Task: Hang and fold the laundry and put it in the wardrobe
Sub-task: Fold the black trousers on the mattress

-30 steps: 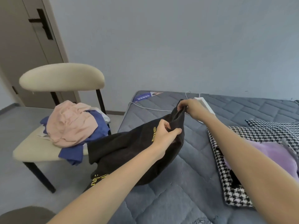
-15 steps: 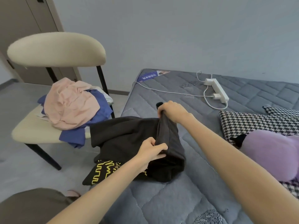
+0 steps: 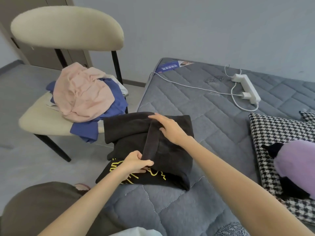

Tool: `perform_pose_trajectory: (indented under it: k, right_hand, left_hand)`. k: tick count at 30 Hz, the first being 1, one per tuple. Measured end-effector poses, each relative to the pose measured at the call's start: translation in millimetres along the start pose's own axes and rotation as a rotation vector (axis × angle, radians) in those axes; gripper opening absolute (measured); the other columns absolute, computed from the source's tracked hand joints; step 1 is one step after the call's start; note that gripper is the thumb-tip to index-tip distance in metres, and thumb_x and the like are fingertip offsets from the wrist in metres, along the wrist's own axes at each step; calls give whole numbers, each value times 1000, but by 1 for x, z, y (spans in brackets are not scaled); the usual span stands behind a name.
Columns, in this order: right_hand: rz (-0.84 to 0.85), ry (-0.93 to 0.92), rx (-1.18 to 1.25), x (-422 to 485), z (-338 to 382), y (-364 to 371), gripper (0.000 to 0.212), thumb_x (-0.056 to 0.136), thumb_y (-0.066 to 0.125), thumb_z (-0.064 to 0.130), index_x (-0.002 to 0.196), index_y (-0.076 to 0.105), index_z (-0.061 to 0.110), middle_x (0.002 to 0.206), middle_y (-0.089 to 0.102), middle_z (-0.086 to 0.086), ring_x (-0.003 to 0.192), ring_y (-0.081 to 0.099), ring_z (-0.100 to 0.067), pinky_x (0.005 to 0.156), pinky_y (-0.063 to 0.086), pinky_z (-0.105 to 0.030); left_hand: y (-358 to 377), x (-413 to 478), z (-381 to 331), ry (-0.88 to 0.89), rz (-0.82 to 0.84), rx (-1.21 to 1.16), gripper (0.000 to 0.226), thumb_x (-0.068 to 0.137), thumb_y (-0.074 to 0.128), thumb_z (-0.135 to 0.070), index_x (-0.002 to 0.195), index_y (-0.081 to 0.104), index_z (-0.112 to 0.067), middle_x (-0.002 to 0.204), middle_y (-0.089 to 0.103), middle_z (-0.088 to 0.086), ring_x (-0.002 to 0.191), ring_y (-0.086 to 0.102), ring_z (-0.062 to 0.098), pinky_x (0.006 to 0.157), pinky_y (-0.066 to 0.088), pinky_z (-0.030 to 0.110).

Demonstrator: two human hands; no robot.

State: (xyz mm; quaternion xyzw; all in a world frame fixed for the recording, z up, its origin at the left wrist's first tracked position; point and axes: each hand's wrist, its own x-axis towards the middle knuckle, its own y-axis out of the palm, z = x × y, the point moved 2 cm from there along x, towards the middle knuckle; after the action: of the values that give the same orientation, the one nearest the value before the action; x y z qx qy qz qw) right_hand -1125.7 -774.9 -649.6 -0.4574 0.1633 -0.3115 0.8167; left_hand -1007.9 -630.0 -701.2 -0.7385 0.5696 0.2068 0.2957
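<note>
Grey quilted mattress [image 3: 214,133] carries the black garment [image 3: 172,159] at its left edge; left hand [image 3: 136,163] pinches the end of its folded strip; right hand [image 3: 168,129] lies flat on it, fingers straight; yellow print [image 3: 154,174] beneath is not legible; blue mattress label [image 3: 167,67] bears white characters, unreadable.

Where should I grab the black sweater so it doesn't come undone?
Probably slide a flat hand under each side edge, from left and right. The black sweater lies loosely folded on the mattress, so pinching one corner would likely unfold it.
</note>
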Motion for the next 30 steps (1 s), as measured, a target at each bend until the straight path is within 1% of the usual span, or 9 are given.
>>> perform_pose_trajectory:
  k: [2, 4, 6, 9, 14, 19, 24, 27, 30]
  right_hand:
    - [-54, 40, 95, -11, -3, 4, 60, 98, 48, 8, 148, 28, 33, 160, 20, 4, 140, 34, -18, 111, 25, -26]
    - [-29, 108, 85, -22, -6, 13, 59, 100, 47, 22, 151, 20, 34, 162, 11, 5, 145, 23, -22, 118, 19, -36]
    - [111, 147, 12, -36, -8, 28, 59, 101, 42, 39, 153, 14, 35, 162, 4, 4, 149, 8, -26, 119, 7, -51]
    - [263, 100, -212, -56, -9, 50, 71, 95, 31, 63, 154, 3, 35, 162, -8, 5, 149, -7, -27, 117, -7, -53]
    - [329, 38, -296, -75, 3, 58, 110, 74, 44, 83, 151, -15, 32, 160, -19, 2, 146, -17, -34, 115, -6, -62]
    - [247, -38, -599, -84, 13, 69, 104, 87, 62, 46, 151, -17, 24, 161, -10, -10, 145, 1, -45, 113, 14, -64]
    - [237, -31, -677, -86, 14, 69, 102, 88, 66, 28, 152, -14, 19, 161, 0, -13, 144, 11, -45, 114, 22, -59]
    - [214, -38, -618, -87, 18, 57, 87, 92, 60, 18, 154, -1, 19, 160, 13, -11, 141, 26, -39, 109, 36, -50]
    - [84, -25, -455, -84, 27, 30, 60, 93, 54, 16, 145, 25, 21, 146, 42, -5, 121, 53, -29, 90, 51, -47]
  left_hand:
    - [-7, 2, 1, 35, 7, 92, 36, 79, 76, -34, 96, 52, -13, 97, 65, 6, 89, 67, 16, 73, 58, 29]
    - [-18, 4, 5, 107, -79, 170, 34, 84, 67, -44, 98, 54, -16, 96, 64, 3, 90, 66, 17, 80, 57, 34]
    - [-33, 4, 11, 226, -226, 348, 27, 90, 62, -38, 102, 55, -15, 99, 61, 2, 94, 63, 18, 86, 53, 33]
    - [-52, 5, 27, 360, -283, 627, 34, 90, 61, -14, 123, 52, -18, 123, 47, 6, 110, 51, 21, 95, 44, 31]
    - [-60, 6, 31, 454, -260, 788, 52, 89, 59, -7, 136, 44, -21, 137, 37, 2, 124, 41, 21, 98, 44, 32]
    - [-62, 7, 21, 537, -346, 1036, 32, 94, 52, -15, 125, 44, -20, 122, 43, 3, 109, 48, 22, 79, 49, 32]
    - [-71, 1, 16, 659, -471, 1261, 20, 96, 49, -17, 115, 44, -20, 116, 52, -1, 107, 47, 22, 83, 37, 33]
    - [-81, -10, 1, 793, -516, 1223, 22, 96, 47, -12, 117, 44, -19, 116, 52, 0, 105, 47, 21, 75, 31, 29]
    - [-89, -26, -18, 921, -530, 1194, 31, 89, 58, -5, 117, 49, -15, 117, 53, 2, 103, 49, 20, 71, 31, 25]
